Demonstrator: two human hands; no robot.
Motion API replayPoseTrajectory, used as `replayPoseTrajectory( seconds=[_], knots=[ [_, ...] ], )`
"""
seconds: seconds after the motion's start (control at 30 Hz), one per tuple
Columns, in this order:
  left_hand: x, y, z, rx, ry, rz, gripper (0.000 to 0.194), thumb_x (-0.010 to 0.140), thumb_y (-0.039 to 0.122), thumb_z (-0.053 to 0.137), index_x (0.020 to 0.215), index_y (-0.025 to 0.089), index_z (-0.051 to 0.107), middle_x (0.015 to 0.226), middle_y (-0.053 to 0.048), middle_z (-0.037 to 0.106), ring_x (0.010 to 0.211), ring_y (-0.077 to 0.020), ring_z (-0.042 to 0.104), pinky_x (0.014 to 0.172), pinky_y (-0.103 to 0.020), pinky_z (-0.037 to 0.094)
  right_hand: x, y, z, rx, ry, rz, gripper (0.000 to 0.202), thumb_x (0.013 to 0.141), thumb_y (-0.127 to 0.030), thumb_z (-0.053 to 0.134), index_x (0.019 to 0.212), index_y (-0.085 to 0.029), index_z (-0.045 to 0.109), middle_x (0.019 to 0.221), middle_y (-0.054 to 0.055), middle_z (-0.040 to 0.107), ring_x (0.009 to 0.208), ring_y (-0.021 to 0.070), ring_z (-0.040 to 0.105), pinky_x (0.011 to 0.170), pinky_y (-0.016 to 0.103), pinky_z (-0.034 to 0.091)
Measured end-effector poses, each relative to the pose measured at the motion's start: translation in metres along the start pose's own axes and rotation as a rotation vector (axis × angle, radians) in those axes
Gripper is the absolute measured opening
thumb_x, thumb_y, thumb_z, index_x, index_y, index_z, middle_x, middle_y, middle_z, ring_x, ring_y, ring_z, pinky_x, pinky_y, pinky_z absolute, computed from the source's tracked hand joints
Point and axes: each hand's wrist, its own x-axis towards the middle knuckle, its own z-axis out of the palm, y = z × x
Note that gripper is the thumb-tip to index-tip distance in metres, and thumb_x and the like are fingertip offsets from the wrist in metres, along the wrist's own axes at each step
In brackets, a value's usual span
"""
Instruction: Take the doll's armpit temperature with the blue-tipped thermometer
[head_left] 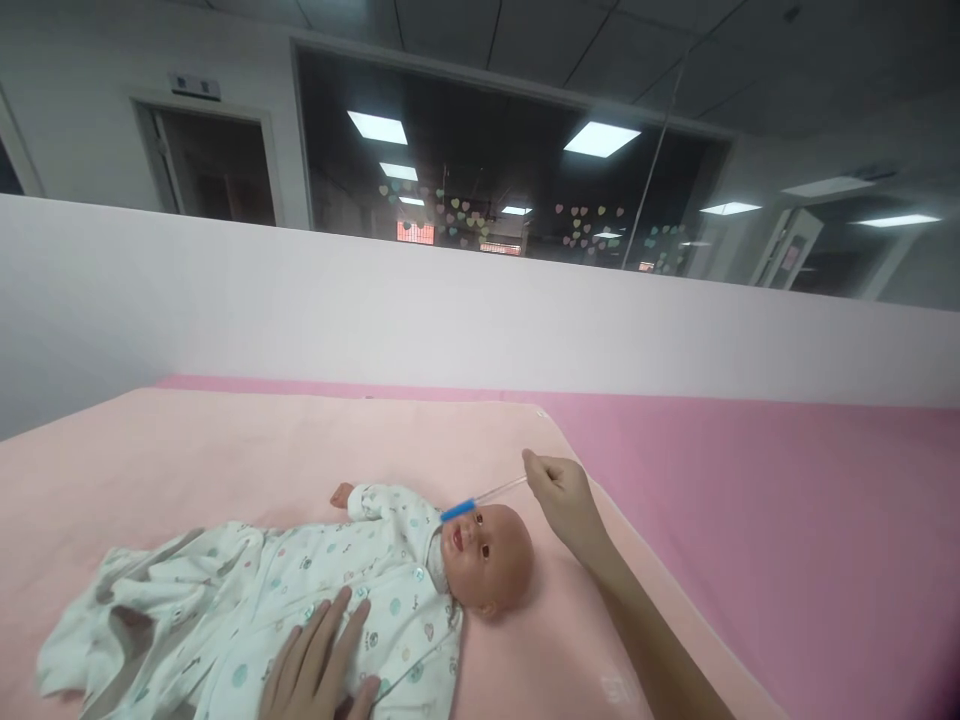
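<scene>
The baby doll (397, 545) is lying on its back on the peach blanket (240, 440), its head pointing to the right and its face turning toward the viewer, so mouth and eyes are staying within easy reach. The right hand (564, 500) is gripping the clear end of a thin stick (459, 510) in a nearly closed fist, holding it at its far end, presumably so the knuckles are not covering the face. The stick's blue end is lying across the cheek, just beside the open mouth; whether it is touching the skin or hovering over it, I cannot tell.

The left hand (319, 670) is holding no tool: it is resting palm down, with its fingers somewhat spread, on the front of the printed sleepsuit (270, 570). That spread is probably serving to steady the light body while the other hand is working at the head.

The sleepsuit's lower part is bunching in loose folds at the left, away from the 2 hands. Beyond the blanket, a pink surface (750, 520) is running up to the white partition (450, 310), which is standing behind everything.
</scene>
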Motion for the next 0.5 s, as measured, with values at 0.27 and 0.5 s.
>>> replayPoseTrajectory(
  seconds=[0.27, 0.5],
  knots=[
    [0.0, 0.0, -0.013, -0.037, -0.058, 0.011, 0.058, 0.083, 0.037, 0.046, 0.138, 0.028, 0.029, 0.141, -0.005, 0.036, 0.125, -0.0267, 0.036, 0.102, -0.044, 0.03, -0.024, -0.027, -0.019, 0.051, 0.049, -0.117, 0.047, 0.084, -0.044, 0.042, 0.048, -0.022, 0.022, 0.045, -0.007, 0.019, 0.042, 0.0059, 0.019, 0.041, 0.023, 0.014],
    [0.002, 0.004, -0.025, -0.093, -0.1, 0.002, 0.053, 0.086, 0.036, 0.043, 0.137, 0.026, 0.031, 0.142, -0.007, 0.035, 0.127, -0.0266, 0.033, 0.102, -0.045, 0.03, -0.021, -0.022, -0.012, 0.328, -0.124, 0.073, 0.046, 0.079, -0.045, 0.049, 0.047, -0.022, 0.026, 0.04, -0.009, 0.021, 0.035, 0.0037, 0.019, 0.037, 0.021, 0.011]
  ],
)
